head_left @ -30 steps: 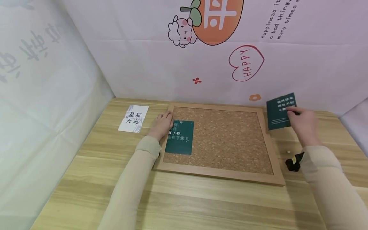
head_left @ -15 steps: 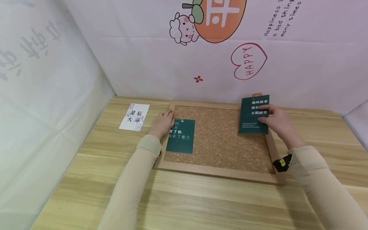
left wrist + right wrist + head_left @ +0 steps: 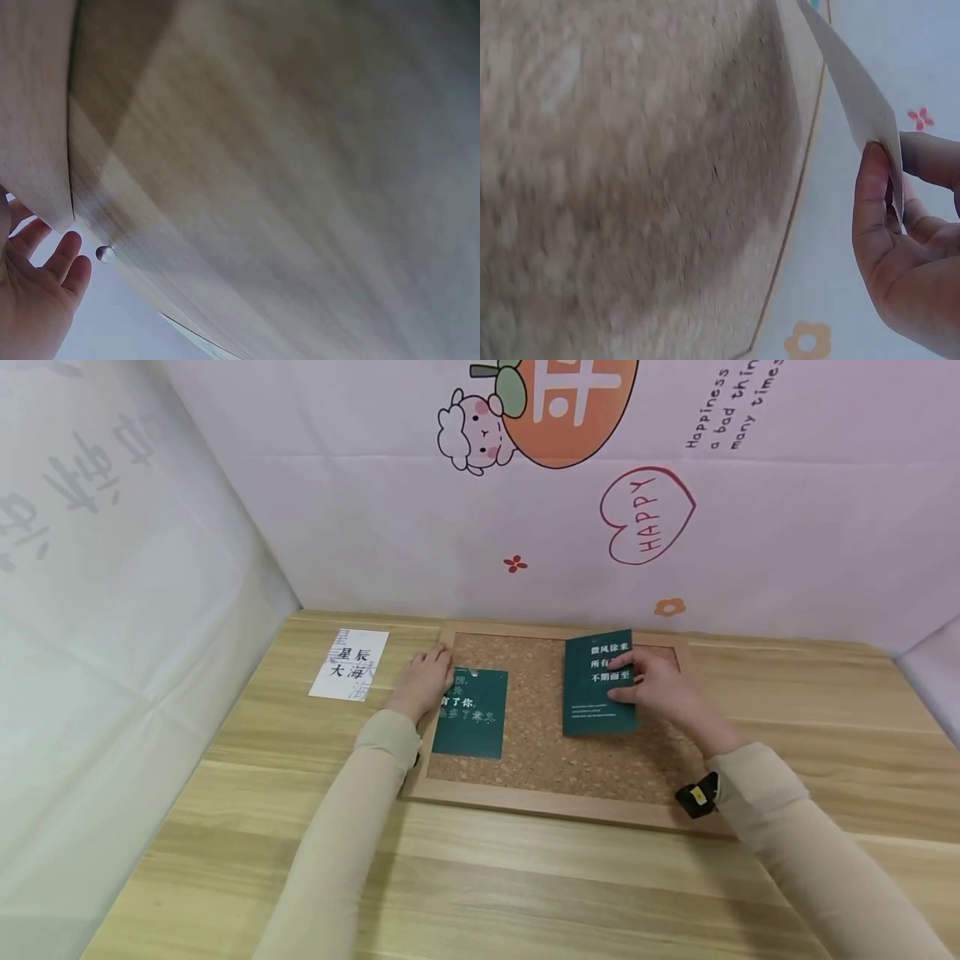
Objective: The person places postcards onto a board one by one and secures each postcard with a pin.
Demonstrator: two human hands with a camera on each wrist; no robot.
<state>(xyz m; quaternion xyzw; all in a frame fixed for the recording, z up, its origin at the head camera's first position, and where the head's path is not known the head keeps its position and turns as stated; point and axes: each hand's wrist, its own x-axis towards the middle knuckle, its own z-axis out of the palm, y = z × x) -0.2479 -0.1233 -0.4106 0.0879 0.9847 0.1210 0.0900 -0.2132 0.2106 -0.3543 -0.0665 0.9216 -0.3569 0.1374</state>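
A wood-framed corkboard [image 3: 540,768] lies on the table. My left hand [image 3: 423,683] rests along its left frame, with loosely bent fingertips at the edge in the left wrist view. Beside these fingers, a dark green card [image 3: 471,735] with white characters lies on the cork's left side. My right hand [image 3: 660,693] pinches a second green card [image 3: 592,693] by its right edge, between thumb and fingers. This card is tilted over the right half of the cork. The right wrist view shows its pale back [image 3: 862,97] raised above the cork, casting a shadow.
A white card [image 3: 349,665] with dark characters lies on the table left of the board. A small round silvery thing [image 3: 106,254] is near the left fingers. A white printed backdrop [image 3: 375,527] rises behind the table [image 3: 525,893].
My right hand has carried the green card leftward, from beyond the board's right frame to over the cork. The left hand has stayed at the left frame.
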